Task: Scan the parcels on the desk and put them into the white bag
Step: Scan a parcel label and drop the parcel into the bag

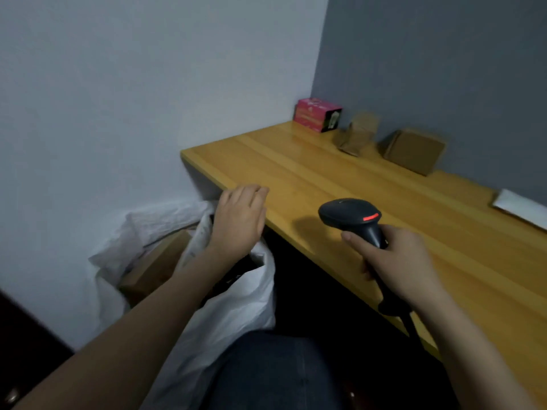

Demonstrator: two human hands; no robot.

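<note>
My right hand (396, 261) grips the handle of a black barcode scanner (352, 216) with a red light, held over the wooden desk (384, 208). My left hand (239, 217) hovers open and empty above the mouth of the white bag (225, 315), beside the desk's left corner. Inside the bag lies a brown cardboard parcel (157, 267). At the desk's far edge stand a pink box (316, 114), a brown paper pouch (356, 134) and a brown cardboard box (414, 150). A white flat parcel (518, 207) lies at the right edge.
A pale wall runs on the left and a grey wall behind the desk. The bag stands on the floor between wall and desk. My dark-trousered knee (281, 371) is below, and the scanner's cable (410, 321) hangs off the front edge.
</note>
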